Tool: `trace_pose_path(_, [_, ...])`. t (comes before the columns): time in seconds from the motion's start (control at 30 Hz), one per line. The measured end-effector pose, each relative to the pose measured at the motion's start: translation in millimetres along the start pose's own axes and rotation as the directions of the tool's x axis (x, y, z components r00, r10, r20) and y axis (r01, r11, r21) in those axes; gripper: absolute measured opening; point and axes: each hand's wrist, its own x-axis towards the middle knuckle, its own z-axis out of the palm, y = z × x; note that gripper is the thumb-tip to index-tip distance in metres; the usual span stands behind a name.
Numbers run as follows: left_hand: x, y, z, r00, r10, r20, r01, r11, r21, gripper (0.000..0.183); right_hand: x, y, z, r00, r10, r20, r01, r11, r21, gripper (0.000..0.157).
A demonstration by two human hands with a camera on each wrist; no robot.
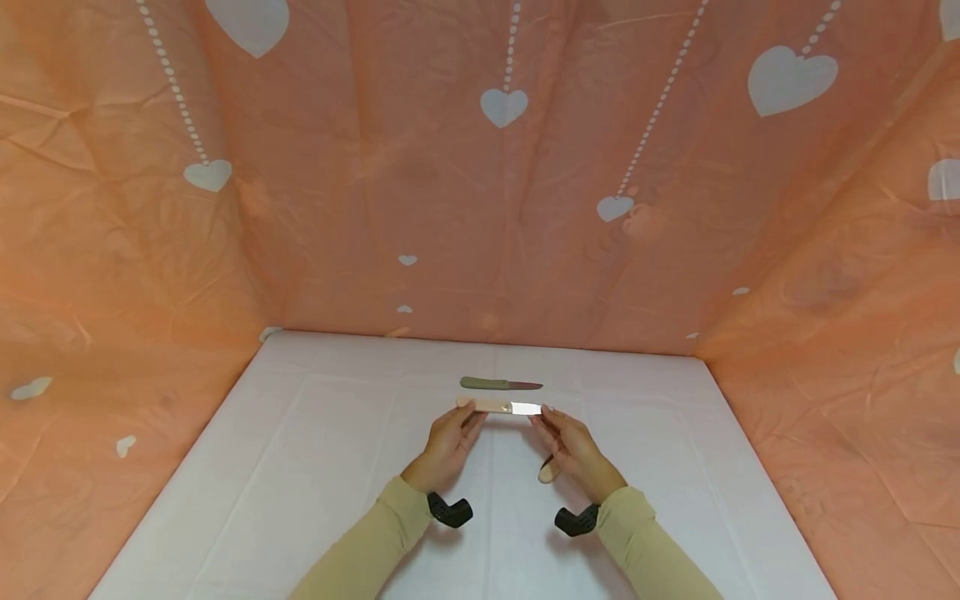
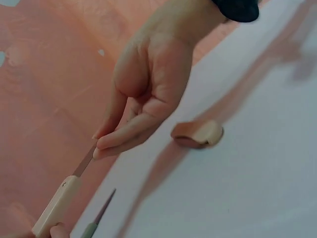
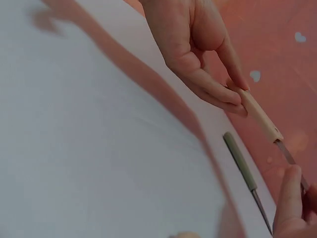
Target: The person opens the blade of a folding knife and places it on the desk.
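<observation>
Both hands hold a knife with a cream handle (image 1: 492, 407) level above the table. At the handle's butt end, my left hand (image 1: 447, 446) pinches it between thumb and fingers. Its blade tip is pinched by my right hand (image 1: 576, 450). The left wrist view shows the right hand (image 2: 153, 84) at the blade, and the right wrist view shows the left hand (image 3: 198, 54) at the handle. Just beyond lies a green-handled knife (image 1: 485, 383), its blade pointing right. A small curved beige-and-brown object (image 2: 210, 133) lies near the right hand, partly hidden in the head view.
A white-covered table (image 1: 360, 417) lies under the hands. Orange sheeting with white hearts (image 1: 450, 192) rises along its back and sides. Black wrist devices (image 1: 577, 522) sit on both wrists.
</observation>
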Motion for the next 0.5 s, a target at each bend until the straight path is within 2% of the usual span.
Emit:
trace_pose_path(0.2, [7.4,2.3,0.0,0.999,-0.040,-0.029,0.042,0.995,0.086,0.039,12.7,-3.7,-3.7,0.999,0.012,-0.049,-0.014,0.999,-0.050,0.027])
trace_pose_path(0.37, [18.2,4.5,-0.8,0.997,-0.046,-0.067,0.058,0.981,0.187,0.041,26.1,-5.5,-3.2,0.993,-0.016,-0.115,0.004,0.994,-0.110,0.028])
trace_pose_path(0.5, [26.3,5.8,-2.7,0.993,-0.036,-0.110,0.065,0.959,0.275,0.037,35.6,-4.2,-4.1,0.991,-0.028,-0.133,0.009,0.989,-0.146,0.028])
